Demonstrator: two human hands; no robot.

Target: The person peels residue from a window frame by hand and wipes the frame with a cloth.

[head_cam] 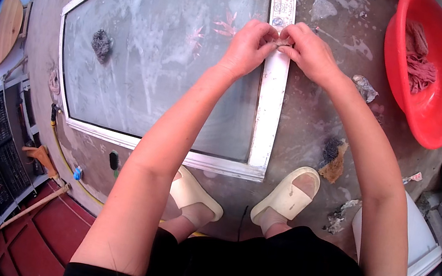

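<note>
A glass window panel in a white metal frame (268,115) lies flat on the floor before me. Its wet pane (130,61) is streaked with whitish suds. Over the right-hand frame bar, my left hand (253,43) and my right hand (309,51) meet fingertip to fingertip. Both pinch a crumpled, greyish bit of film (278,43). Beyond the fingers the bar carries a printed protective film (281,2); nearer to me its surface is plain white. On the left of the pane rests a dark steel-wool scourer (101,45).
To the right stands a red plastic basin (436,113) with a wet pinkish cloth (419,68) inside. Film scraps (364,88) and a scouring pad (333,160) lie on the wet concrete floor. A yellow hose (59,147) runs along the left, near a wooden-handled tool (35,205).
</note>
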